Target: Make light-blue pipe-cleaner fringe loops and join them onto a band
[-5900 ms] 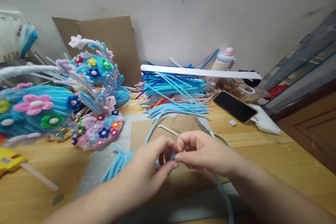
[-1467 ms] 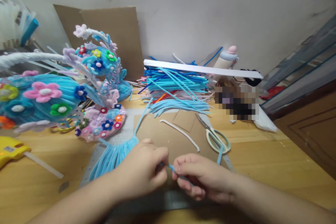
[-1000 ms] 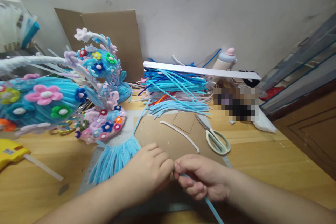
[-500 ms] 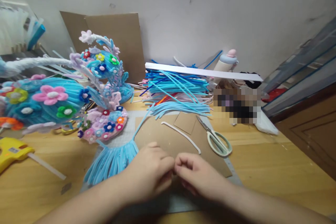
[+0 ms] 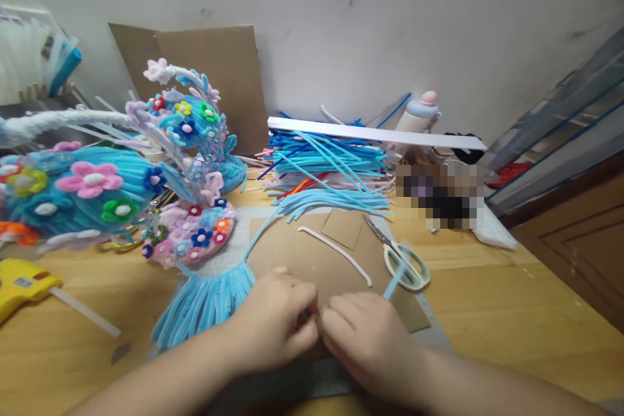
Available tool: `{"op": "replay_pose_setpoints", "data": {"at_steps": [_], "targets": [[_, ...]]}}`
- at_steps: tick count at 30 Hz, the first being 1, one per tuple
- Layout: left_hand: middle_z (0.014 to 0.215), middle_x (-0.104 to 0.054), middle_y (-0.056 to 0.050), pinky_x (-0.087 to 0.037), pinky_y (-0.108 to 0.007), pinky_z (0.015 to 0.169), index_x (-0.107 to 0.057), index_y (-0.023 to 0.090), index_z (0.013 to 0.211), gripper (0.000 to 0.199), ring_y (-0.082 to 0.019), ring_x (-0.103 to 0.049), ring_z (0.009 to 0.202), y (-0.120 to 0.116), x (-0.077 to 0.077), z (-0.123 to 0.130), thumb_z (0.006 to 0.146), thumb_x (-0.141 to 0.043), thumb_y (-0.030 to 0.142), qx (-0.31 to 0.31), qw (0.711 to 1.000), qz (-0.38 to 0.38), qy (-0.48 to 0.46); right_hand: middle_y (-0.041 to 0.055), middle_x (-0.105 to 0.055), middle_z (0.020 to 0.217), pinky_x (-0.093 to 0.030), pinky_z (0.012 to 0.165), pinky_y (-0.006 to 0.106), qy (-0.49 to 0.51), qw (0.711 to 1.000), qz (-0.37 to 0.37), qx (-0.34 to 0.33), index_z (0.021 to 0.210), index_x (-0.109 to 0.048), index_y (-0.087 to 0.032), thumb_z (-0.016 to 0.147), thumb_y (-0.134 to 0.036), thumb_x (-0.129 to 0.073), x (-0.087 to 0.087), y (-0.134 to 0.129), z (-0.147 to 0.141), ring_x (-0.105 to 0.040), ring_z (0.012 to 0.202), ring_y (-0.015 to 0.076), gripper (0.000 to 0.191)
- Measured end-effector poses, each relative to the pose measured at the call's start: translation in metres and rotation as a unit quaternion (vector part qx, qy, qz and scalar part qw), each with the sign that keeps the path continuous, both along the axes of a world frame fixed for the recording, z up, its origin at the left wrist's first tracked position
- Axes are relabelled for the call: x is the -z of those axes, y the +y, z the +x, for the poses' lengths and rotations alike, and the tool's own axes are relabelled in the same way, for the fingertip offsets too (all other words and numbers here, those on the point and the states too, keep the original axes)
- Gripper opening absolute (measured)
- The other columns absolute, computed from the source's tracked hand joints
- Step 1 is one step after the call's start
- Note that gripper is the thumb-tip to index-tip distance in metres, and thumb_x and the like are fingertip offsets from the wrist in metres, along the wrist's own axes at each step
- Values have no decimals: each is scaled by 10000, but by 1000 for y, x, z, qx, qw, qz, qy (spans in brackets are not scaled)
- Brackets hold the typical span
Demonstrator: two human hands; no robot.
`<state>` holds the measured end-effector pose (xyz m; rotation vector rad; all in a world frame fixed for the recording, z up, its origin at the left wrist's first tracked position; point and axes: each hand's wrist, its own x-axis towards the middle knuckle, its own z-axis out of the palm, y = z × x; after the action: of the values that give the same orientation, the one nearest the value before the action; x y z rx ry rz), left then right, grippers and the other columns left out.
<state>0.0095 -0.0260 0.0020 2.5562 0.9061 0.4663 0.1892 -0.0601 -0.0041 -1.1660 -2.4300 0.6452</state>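
Note:
My left hand (image 5: 277,312) and my right hand (image 5: 363,331) meet, fingertips together, over the cardboard sheet. From behind my right hand a light blue pipe cleaner (image 5: 396,276) sticks out, blurred, pointing up towards the scissors (image 5: 402,263). Both hands are closed; what the left fingers pinch is hidden. Beside my left hand lies a fringe of light blue pipe cleaners (image 5: 199,305), bunched along a stem that runs up to the back. A bent white pipe cleaner (image 5: 336,247) rests on the cardboard (image 5: 277,247) just beyond my hands.
Pipe cleaners in blues and pinks (image 5: 331,162) are heaped at the back under a white strip (image 5: 375,131). Flower-covered blue decorations (image 5: 92,188) stand at left, above a yellow glue gun (image 5: 26,289). A bottle (image 5: 416,117) stands by the wall.
My right hand has turned over, its back now facing up, and the light blue pipe cleaner has come into sight beyond it. My left hand stays nearly in place.

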Motion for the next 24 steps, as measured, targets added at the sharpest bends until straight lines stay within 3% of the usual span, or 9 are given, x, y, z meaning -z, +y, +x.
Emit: {"op": "replay_pose_setpoints", "data": {"at_steps": [2, 3, 7, 11, 16, 18, 20, 22, 24], "targets": [[551, -538, 32, -296, -270, 611, -457, 187, 654, 63, -118, -465, 540, 1, -1, 0, 673, -469, 128, -4, 1000, 11, 0, 0, -497, 628, -280, 530, 246, 53, 988, -131, 55, 665, -451, -178, 829, -218, -403, -4, 4, 0, -429, 578, 115, 176], [550, -534, 31, -292, -273, 610, -456, 186, 652, 62, -116, -463, 536, 0, -1, -1, 668, -467, 127, -2, 1000, 21, -1, -17, -478, 592, -277, 497, 229, 97, 963, -238, 82, 668, -438, -182, 827, -240, -408, -6, 7, -1, -414, 529, 99, 172], [551, -524, 23, -277, -279, 596, -451, 184, 651, 62, -116, -467, 534, -1, -1, -1, 682, -460, 132, 9, 998, 58, -13, -69, -423, 508, -172, 365, 188, 279, 743, -600, 104, 724, -432, -196, 799, -265, -404, -11, 17, 0, -264, 342, 43, 105], [542, -516, 22, -266, -285, 581, -442, 182, 637, 81, -111, -452, 518, -1, 1, -1, 697, -454, 130, 16, 995, 95, -17, -68, -407, 522, -125, 346, 176, 351, 584, -727, 87, 744, -481, -184, 744, -215, -422, -8, 21, 2, -250, 332, 28, 67], [557, -531, 15, -263, -296, 569, -456, 177, 644, 86, -115, -445, 520, -1, 3, -1, 694, -446, 109, 25, 991, 133, -11, -72, -375, 504, -98, 347, 167, 350, 502, -784, 101, 681, -453, -169, 701, -197, -425, -4, 25, 1, -240, 337, 24, 44], [559, -536, 13, -258, -300, 562, -464, 177, 649, 85, -117, -443, 515, -1, 5, -1, 691, -441, 106, 32, 989, 147, -12, -78, -354, 490, -86, 355, 165, 336, 504, -788, 108, 659, -418, -175, 683, -204, -422, -4, 26, -1, -215, 343, 25, 38], [554, -538, 13, -253, -303, 558, -467, 176, 649, 84, -116, -440, 505, -1, 7, 0, 684, -437, 106, 33, 988, 152, -14, -88, -332, 468, -74, 366, 169, 326, 555, -757, 115, 661, -386, -189, 674, -206, -415, -3, 25, -5, -173, 347, 30, 36], [551, -541, 15, -257, -302, 562, -470, 176, 658, 75, -113, -442, 497, -2, 7, 1, 673, -439, 110, 26, 990, 136, -12, -98, -295, 445, -92, 375, 179, 308, 661, -673, 126, 658, -357, -203, 671, -204, -407, -3, 21, -8, -156, 353, 41, 52], [558, -549, 18, -273, -297, 576, -476, 178, 674, 65, -112, -447, 498, -4, 6, 2, 660, -448, 121, 19, 996, 90, -4, -91, -286, 457, -150, 399, 193, 248, 815, -507, 135, 624, -342, -201, 650, -179, -428, -2, 15, -10, -213, 387, 53, 93]]}}
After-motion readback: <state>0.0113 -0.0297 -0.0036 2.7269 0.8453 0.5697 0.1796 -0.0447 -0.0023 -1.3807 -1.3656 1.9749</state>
